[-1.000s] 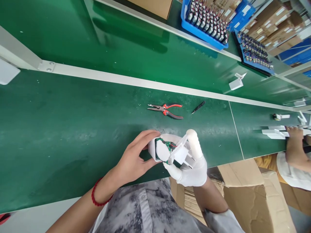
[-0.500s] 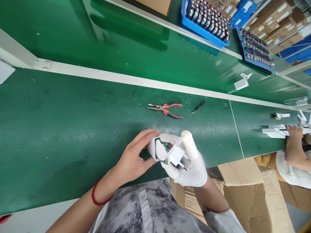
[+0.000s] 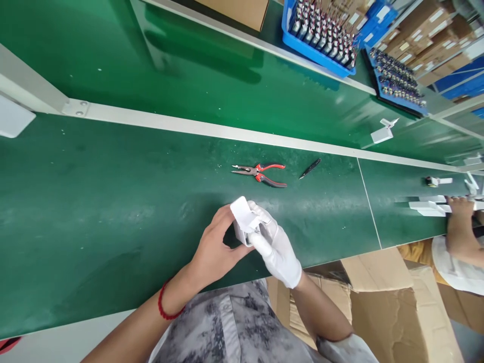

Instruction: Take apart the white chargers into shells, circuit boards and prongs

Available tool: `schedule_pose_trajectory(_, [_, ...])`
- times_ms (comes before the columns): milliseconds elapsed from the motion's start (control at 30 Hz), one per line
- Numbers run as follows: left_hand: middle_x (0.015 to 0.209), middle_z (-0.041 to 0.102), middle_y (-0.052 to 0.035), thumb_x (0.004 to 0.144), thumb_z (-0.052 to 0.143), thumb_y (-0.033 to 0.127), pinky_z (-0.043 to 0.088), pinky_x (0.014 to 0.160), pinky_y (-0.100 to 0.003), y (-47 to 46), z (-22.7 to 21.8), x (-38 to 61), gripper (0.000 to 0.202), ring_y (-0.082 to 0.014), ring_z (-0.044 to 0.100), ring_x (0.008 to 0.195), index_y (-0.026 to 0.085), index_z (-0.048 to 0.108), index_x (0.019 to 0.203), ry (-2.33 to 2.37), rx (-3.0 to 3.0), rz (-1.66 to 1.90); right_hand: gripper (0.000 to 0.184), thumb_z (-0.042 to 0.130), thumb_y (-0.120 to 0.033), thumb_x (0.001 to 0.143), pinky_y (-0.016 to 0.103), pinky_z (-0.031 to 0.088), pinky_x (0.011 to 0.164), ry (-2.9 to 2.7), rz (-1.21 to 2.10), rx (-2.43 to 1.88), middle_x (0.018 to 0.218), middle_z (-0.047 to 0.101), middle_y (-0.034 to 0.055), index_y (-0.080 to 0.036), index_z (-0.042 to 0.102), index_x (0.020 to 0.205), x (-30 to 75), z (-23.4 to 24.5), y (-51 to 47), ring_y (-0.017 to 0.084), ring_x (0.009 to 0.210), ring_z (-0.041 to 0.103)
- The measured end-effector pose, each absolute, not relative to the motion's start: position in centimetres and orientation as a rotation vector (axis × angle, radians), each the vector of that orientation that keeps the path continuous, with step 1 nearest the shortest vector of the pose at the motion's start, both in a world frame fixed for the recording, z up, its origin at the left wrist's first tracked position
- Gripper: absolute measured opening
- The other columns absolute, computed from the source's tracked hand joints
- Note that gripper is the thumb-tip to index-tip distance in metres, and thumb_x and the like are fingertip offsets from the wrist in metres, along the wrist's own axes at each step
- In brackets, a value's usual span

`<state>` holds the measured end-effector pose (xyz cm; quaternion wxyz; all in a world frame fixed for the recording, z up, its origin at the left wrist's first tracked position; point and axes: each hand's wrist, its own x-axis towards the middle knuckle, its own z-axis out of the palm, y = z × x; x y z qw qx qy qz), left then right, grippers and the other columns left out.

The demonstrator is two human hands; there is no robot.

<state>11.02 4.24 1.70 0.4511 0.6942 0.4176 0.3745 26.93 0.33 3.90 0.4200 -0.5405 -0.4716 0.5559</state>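
My left hand (image 3: 214,247), bare, is closed round the white plastic charger casing (image 3: 239,234) just above the green bench. My right hand (image 3: 282,252), in a white glove, has its fingers closed at the white plug cover (image 3: 242,212), which is tilted up over the casing's open end. A gloved finger touches the casing's rim. The cover's metal pins are partly hidden by the glove, and the casing's inside cannot be seen. Beyond my hands lie red-and-black long-nose pliers (image 3: 259,172), and to their right a slim black pointed tool (image 3: 310,169).
A pale metal rail (image 3: 189,126) crosses behind the bench. On the shelf above are a blue tray (image 3: 321,53) of small wired parts and a second blue tray (image 3: 401,96). Another person's hand (image 3: 459,206) is at the far right. Cardboard boxes (image 3: 381,317) stand below the bench edge.
The plug cover has turned and swung left over the casing; its pins pointed towards my right hand before. The green circuit board and wires that showed between them are now hidden.
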Motion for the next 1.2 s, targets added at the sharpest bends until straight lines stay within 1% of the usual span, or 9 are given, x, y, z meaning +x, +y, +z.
schedule_pose_trajectory(167, [0.124,0.068,-0.0075,0.076,0.076,0.02,0.055,0.099,-0.034,3.7,2.0,11.5,0.051,-0.0235,0.066,0.113,0.02,0.057,0.124,1.082,1.76,0.991,0.075,0.065,-0.055,0.089,0.042,0.052,0.101,-0.868,1.617,-1.244,0.139,0.058,0.0078,-0.025,0.037,0.152,26.0,3.9,0.7,0.026,0.112,0.065])
schedule_pose_trajectory(333, [0.128,0.067,-0.006,0.075,0.076,0.014,0.05,0.107,-0.035,3.5,2.2,11.8,0.052,-0.0228,0.064,0.119,0.021,0.057,0.123,1.072,1.795,1.037,0.066,0.071,-0.048,0.087,0.04,0.053,0.1,-0.84,1.561,-1.201,0.143,0.054,0.0059,-0.027,0.049,0.145,25.8,3.5,0.4,0.026,0.118,0.061])
schedule_pose_trajectory(467, [0.123,0.069,-0.0063,0.074,0.076,0.014,0.057,0.095,-0.031,3.3,2.1,12.1,0.052,-0.022,0.068,0.11,0.02,0.058,0.123,1.138,1.742,0.964,0.071,0.071,-0.054,0.084,0.041,0.058,0.087,-0.781,1.559,-1.194,0.125,0.066,0.0092,-0.024,0.05,0.145,25.6,2.9,0.5,0.025,0.095,0.069])
schedule_pose_trajectory(533, [0.117,0.07,-0.005,0.073,0.079,0.017,0.058,0.088,-0.031,3.2,2.0,12.1,0.054,-0.0223,0.069,0.106,0.021,0.058,0.123,1.184,1.693,0.886,0.067,0.067,-0.052,0.087,0.043,0.058,0.09,-0.805,1.564,-1.253,0.126,0.066,0.0094,-0.023,0.048,0.145,26.1,2.7,0.4,0.026,0.098,0.069])
schedule_pose_trajectory(633, [0.116,0.07,-0.005,0.071,0.082,0.021,0.058,0.089,-0.034,3.2,2.0,12.2,0.057,-0.0244,0.068,0.108,0.021,0.057,0.122,1.229,1.642,0.817,0.051,0.055,-0.044,0.097,0.045,0.054,0.098,-1.081,1.231,-1.457,0.133,0.062,0.0103,-0.024,0.05,0.144,27.3,2.9,-0.4,0.025,0.11,0.066])
schedule_pose_trajectory(800, [0.127,0.063,-0.0131,0.079,0.067,0.011,0.057,0.094,-0.043,2.9,1.1,12.3,0.05,-0.0298,0.064,0.118,0.018,0.051,0.126,1.265,1.706,0.703,0.039,0.062,-0.021,0.091,0.044,0.059,0.084,-1.853,0.161,-1.514,0.113,0.068,0.0093,-0.028,0.061,0.129,27.7,2.7,-1.9,0.026,0.101,0.066])
schedule_pose_trajectory(900, [0.145,0.05,-0.018,0.077,0.057,0.001,0.045,0.111,-0.052,2.6,0.4,12.1,0.064,-0.0323,0.046,0.139,0.016,0.041,0.137,1.196,1.856,0.649,0.048,0.061,-0.02,0.091,0.044,0.061,0.083,-2.033,0.06,-1.461,0.117,0.068,0.0131,-0.023,0.054,0.138,26.9,1.9,-1.9,0.028,0.107,0.065])
schedule_pose_trajectory(1000, [0.154,0.04,-0.0202,0.079,0.065,0.011,0.036,0.118,-0.054,2.1,0.5,10.9,0.076,-0.0334,0.031,0.147,0.015,0.031,0.146,1.12,1.942,0.542,0.061,0.056,-0.008,0.09,0.045,0.06,0.09,-2.096,0.004,-1.378,0.125,0.065,0.015,-0.021,0.041,0.148,26.6,0.7,-1.6,0.029,0.12,0.061])
schedule_pose_trajectory(1200, [0.158,0.037,-0.008,0.092,0.057,0.039,0.042,0.115,-0.043,-0.8,2.5,4.6,0.067,-0.0259,0.041,0.143,0.028,0.03,0.153,1.104,1.806,0.388,0.055,0.061,-0.013,0.092,0.037,0.064,0.08,-2.112,-0.117,-1.403,0.118,0.07,0.0122,-0.023,0.048,0.144,26.5,-0.2,-0.3,0.026,0.11,0.067])
